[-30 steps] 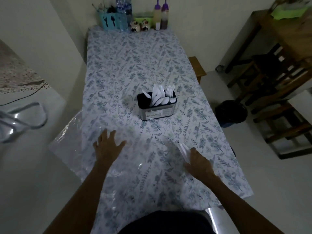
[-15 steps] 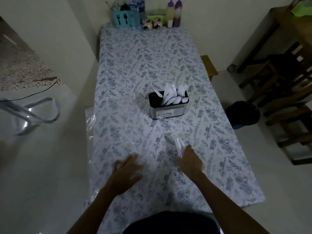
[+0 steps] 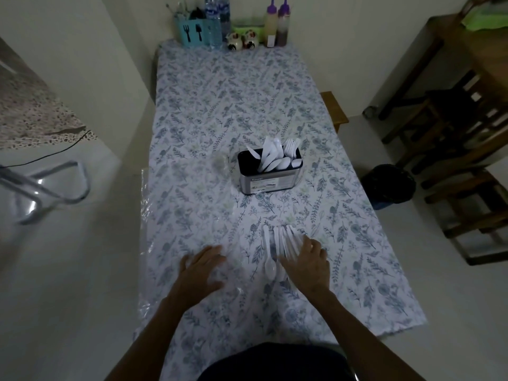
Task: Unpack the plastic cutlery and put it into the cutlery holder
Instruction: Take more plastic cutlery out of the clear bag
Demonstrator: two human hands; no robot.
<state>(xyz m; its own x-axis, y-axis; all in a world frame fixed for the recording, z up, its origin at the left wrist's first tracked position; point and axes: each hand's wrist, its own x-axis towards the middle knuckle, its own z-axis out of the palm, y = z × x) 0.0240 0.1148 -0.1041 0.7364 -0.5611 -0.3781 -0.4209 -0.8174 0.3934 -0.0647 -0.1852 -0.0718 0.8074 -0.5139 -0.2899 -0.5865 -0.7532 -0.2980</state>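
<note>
A metal cutlery holder (image 3: 268, 177) stands mid-table with several white plastic spoons and forks (image 3: 277, 158) sticking out of it. Nearer to me, several loose white plastic spoons (image 3: 277, 244) lie fanned on the floral tablecloth. My right hand (image 3: 309, 264) rests on their right side with fingers spread, touching them. My left hand (image 3: 202, 266) lies flat and open on the cloth, over thin clear plastic wrapping (image 3: 154, 237) that spreads to the table's left edge.
At the far end stand a blue utensil caddy (image 3: 193, 33), water bottles (image 3: 217, 15), two sauce bottles (image 3: 277, 23) and small ceramic shakers (image 3: 242, 39). A black bin (image 3: 389, 185) sits on the floor at right, near wooden chairs (image 3: 450, 127). A metal frame (image 3: 46, 188) is at left.
My right hand has let the held bundle of spoons spread out onto the cloth. My left hand stayed flat, slightly shifted. The view has moved closer over the table.
</note>
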